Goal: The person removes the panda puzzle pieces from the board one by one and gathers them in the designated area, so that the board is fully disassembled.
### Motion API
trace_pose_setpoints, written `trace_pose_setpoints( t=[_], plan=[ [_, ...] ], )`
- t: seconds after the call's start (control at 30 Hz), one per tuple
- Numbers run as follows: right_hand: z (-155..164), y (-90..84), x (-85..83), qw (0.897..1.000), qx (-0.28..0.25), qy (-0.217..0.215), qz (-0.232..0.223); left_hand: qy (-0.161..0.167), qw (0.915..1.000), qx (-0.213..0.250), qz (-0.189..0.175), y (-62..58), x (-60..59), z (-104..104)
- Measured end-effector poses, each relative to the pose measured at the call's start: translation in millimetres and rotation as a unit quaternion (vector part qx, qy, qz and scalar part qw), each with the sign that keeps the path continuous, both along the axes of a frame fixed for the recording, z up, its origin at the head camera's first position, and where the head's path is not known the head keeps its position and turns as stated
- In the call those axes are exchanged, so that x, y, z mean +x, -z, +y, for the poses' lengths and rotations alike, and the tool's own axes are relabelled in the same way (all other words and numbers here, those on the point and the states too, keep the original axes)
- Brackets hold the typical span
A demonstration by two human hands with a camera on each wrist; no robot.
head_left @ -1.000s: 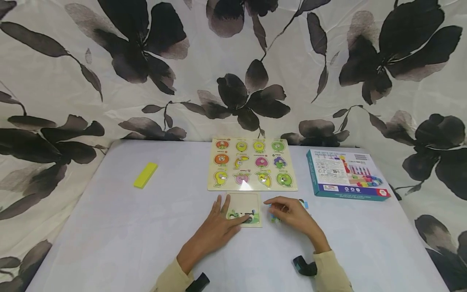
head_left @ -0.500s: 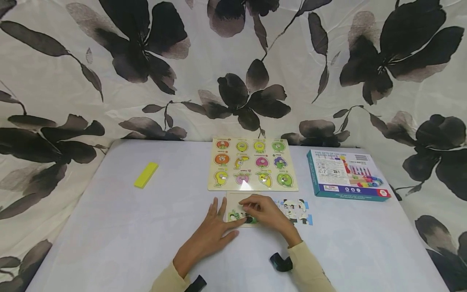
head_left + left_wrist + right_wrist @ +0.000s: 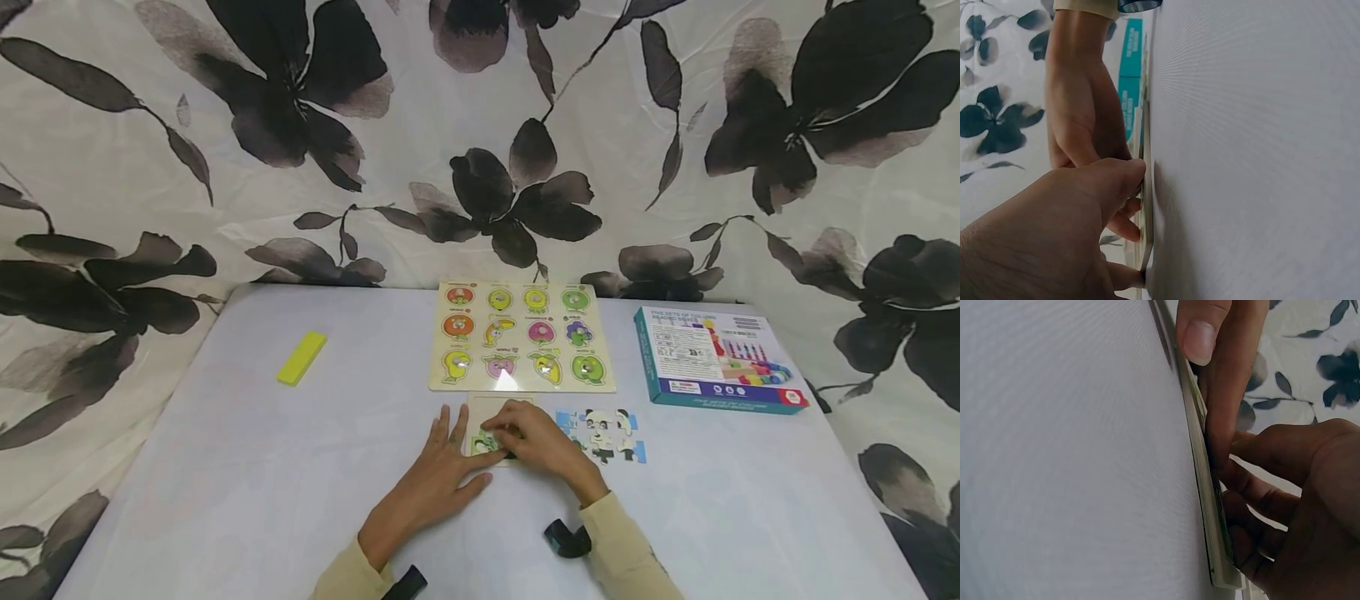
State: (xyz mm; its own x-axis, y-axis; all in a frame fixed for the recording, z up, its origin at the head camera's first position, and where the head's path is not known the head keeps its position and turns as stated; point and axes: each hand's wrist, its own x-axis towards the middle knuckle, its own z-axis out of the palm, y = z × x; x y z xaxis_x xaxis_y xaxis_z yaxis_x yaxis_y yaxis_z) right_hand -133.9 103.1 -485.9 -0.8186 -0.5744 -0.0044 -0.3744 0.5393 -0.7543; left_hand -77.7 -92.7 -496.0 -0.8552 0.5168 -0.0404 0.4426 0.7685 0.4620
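- Small square wooden puzzle tray is lying flat on the white table, just in front of the fruit peg-puzzle board, under both hands.
- Left hand is resting w/ fingers straight & spread, fingertips pressing the tray's left/near edge.
- Right hand is covering the tray's near right part, fingers curled down onto it; a piece is poss. pinched underneath, can't tell.
- Loose panda jigsaw pieces are lying just right of the right hand.
- Teal bead-set box is sitting further right; yellow rectangular block is lying well apart, far left.
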Motion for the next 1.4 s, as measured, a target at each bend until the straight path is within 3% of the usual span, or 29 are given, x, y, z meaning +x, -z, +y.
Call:
trace_pose_setpoints(
  t=[0.5, 1.2, 1.4],
  plan=[
    [2.9, -2.6, -3.7, 1.000, -0.015, -0.025, -0.003, -0.001, 0.9999, -0.007, 0.008, -2.7, -2.4, 0.8],
    [2.1, 1.2, -1.5, 0.994, -0.061, -0.031, -0.090, -0.001, 0.9999, 0.013, 0.004, -0.1, -0.8, -1.0],
    [-3.5, 2.4, -2.5, 0.994, -0.067, -0.032, -0.078, 0.007, 0.9998, 0.004, 0.017, 1.6, -1.3, -1.9]
  ],
)
